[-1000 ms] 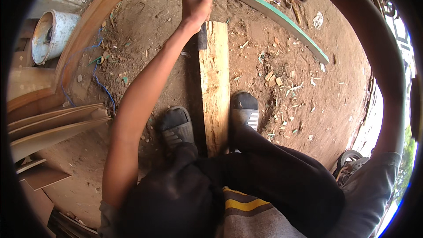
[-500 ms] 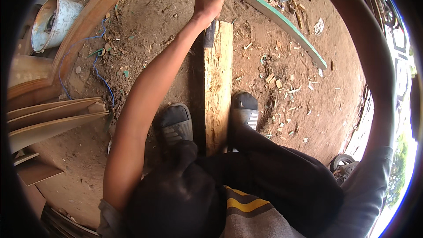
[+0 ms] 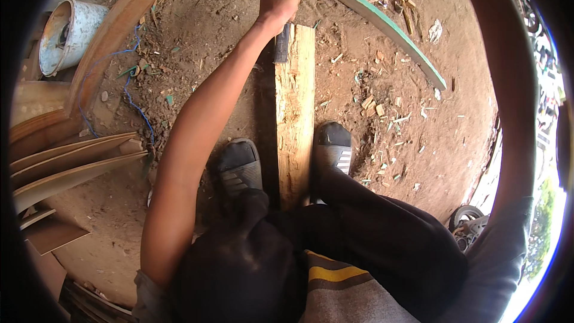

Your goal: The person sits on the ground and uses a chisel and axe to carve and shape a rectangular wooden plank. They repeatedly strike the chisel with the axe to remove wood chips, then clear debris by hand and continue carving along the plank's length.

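Observation:
My left hand [image 3: 280, 5] is closed around the handle of a chisel [image 3: 281, 46], whose handle end shows above the fist. Its dark flat blade lies along the left side of the far end of a rough wooden beam [image 3: 294, 107]. The beam runs lengthwise between my two sandalled feet, its top pale and chipped. My right arm [image 3: 508, 54] reaches up along the right side and leaves the picture at the top, so the right hand is out of sight.
A curved green-edged wooden strip [image 3: 391, 33] lies beyond the beam to the right, amid scattered wood chips [image 3: 371, 106]. To the left are a paint-stained bucket [image 3: 75, 36], a curved wooden frame [image 3: 110, 36], a blue cord [image 3: 133, 100] and stacked boards [image 3: 78, 158].
A dark blurred shape at the top, at the end of my right arm, has gone out of the picture. My left hand and the chisel have hardly moved against the beam.

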